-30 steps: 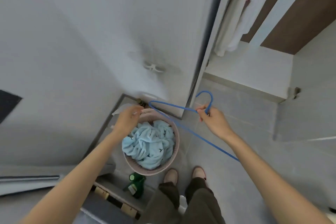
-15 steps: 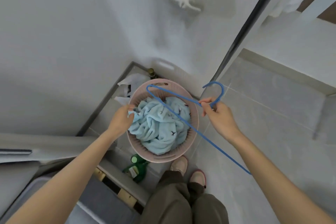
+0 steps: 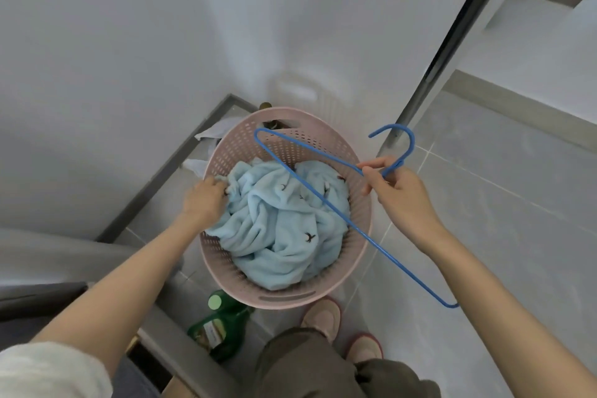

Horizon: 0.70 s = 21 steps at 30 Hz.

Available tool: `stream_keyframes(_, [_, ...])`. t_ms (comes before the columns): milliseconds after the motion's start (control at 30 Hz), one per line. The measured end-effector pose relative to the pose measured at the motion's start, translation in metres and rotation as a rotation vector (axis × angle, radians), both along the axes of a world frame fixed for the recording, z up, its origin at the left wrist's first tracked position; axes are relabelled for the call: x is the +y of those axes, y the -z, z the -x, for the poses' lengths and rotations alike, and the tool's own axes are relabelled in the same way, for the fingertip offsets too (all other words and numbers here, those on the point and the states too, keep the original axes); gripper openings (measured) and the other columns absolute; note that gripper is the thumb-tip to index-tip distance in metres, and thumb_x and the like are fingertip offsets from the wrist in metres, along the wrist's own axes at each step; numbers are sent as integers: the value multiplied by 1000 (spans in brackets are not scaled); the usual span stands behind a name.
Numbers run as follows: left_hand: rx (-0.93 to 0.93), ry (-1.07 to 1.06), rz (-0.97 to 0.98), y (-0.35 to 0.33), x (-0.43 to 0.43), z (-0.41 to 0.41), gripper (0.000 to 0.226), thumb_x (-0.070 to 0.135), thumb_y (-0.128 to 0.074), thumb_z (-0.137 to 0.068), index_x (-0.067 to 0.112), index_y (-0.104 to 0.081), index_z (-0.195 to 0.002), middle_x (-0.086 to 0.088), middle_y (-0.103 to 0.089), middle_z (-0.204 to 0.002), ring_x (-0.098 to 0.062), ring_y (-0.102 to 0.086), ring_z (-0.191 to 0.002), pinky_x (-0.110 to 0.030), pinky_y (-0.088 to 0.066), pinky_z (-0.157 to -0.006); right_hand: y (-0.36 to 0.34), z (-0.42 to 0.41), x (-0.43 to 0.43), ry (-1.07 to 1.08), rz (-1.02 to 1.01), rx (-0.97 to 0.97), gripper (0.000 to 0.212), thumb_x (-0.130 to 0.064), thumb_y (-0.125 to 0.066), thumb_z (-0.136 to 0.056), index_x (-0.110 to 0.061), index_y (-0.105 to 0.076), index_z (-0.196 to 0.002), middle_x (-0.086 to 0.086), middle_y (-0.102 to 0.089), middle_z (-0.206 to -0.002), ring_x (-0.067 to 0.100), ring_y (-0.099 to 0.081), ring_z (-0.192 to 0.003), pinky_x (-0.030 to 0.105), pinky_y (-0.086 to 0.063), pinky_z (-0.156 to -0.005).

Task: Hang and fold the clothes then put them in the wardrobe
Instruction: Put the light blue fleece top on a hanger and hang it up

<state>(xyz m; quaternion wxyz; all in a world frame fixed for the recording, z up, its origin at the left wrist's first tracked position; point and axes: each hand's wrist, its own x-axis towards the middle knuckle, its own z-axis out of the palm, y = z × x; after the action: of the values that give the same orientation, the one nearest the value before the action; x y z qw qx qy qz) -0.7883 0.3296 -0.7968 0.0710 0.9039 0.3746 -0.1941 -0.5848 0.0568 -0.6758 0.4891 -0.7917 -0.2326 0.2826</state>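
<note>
The left hand (image 3: 205, 200) reaches down to the left rim of the pink basket (image 3: 287, 299), fingers curled into the light blue garment (image 3: 281, 229) bunched inside. The right hand (image 3: 400, 197) pinches the neck of a blue hanger (image 3: 323, 199), and the hanger's wire crosses above the basket. A green bottle (image 3: 223, 326) lies just near of the basket. The wall (image 3: 129, 42) crowds the left and far sides, while tiled floor (image 3: 500, 220) opens to the right.

Pale blue cloth (image 3: 277, 223) with dark motifs, pink basket (image 3: 323, 139), blue hanger (image 3: 323, 200), green bottle (image 3: 223, 326).
</note>
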Motion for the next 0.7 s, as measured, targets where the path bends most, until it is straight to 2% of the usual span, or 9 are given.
stream_keyframes(67, [-49, -1, 21, -3, -2, 3, 32, 19, -44, -97, 7, -52, -126, -17, -52, -121, -37, -55, -102, -37, -40, -75, -4, 4, -5, 4, -12, -11, 14, -23, -52, -98, -26, -64, -92, -6, -61, -63, -4, -49, -50, 8, -37, -52])
stream_keyframes(200, [-343, -93, 98, -41, -6, 6, 22, 12, -38, -99, 1, -53, -112, -23, -51, -100, -39, -52, -95, -38, -38, -76, -30, 14, -15, 4, -22, -60, 15, -23, -51, -98, -26, -64, -92, -8, -62, -62, -3, -54, -60, 12, -40, -60])
stream_keyframes(267, [-487, -84, 125, -74, -10, 5, 23, 8, -40, -99, 1, -54, -115, -22, -53, -97, -37, -50, -97, -35, -32, -74, -51, 19, -19, 0, -34, -96, 16, -23, -50, -98, -27, -65, -92, -7, -64, -64, -1, -55, -62, 18, -40, -63])
stream_keyframes(367, [-661, -62, 162, -134, -16, 5, 23, 7, -41, -98, 5, -56, -115, -14, -53, -96, -31, -47, -102, -35, -32, -79, -90, 31, -22, -29, -90, -167, 21, -23, -46, -100, -32, -64, -95, -9, -68, -66, 0, -47, -54, 14, -36, -57])
stream_keyframes(433, [-767, -2, 176, -180, -24, 7, 20, 4, -41, -97, 5, -57, -108, -11, -52, -92, -28, -46, -97, -32, -30, -75, -119, 42, -25, -45, -140, -181, 23, -23, -43, -102, -32, -64, -97, -9, -70, -69, 4, -45, -55, 13, -37, -56])
stream_keyframes(467, [-815, 38, 176, -203, -29, 9, 19, 2, -40, -97, 4, -57, -106, -12, -54, -93, -28, -46, -96, -31, -30, -75, -134, 49, -26, -51, -159, -195, 23, -23, -42, -102, -30, -64, -98, -8, -71, -70, 6, -50, -61, 12, -37, -60])
stream_keyframes(533, [-900, 133, 160, -250, -40, 14, 18, -1, -40, -97, 1, -56, -104, -18, -56, -96, -28, -46, -95, -34, -34, -79, -165, 63, -30, -61, -194, -240, 24, -24, -41, -103, -28, -64, -97, -6, -72, -73, 0, -59, -78, 9, -37, -72])
stream_keyframes(600, [-966, 228, 142, -293, -52, 21, 19, -4, -40, -96, 0, -56, -106, -20, -56, -97, -26, -45, -94, -33, -33, -81, -197, 79, -34, -57, -233, -289, 25, -24, -40, -103, -29, -64, -95, -4, -72, -75, -6, -60, -82, 3, -36, -75])
stream_keyframes(700, [-1069, 347, 124, -350, -75, 35, 20, -6, -39, -96, 1, -56, -104, -2, -54, -93, -23, -44, -93, -21, -31, -78, -239, 100, -43, -32, -282, -330, 21, -24, -43, -102, -29, -63, -94, -5, -71, -83, 10, -61, -83, 16, -41, -78])
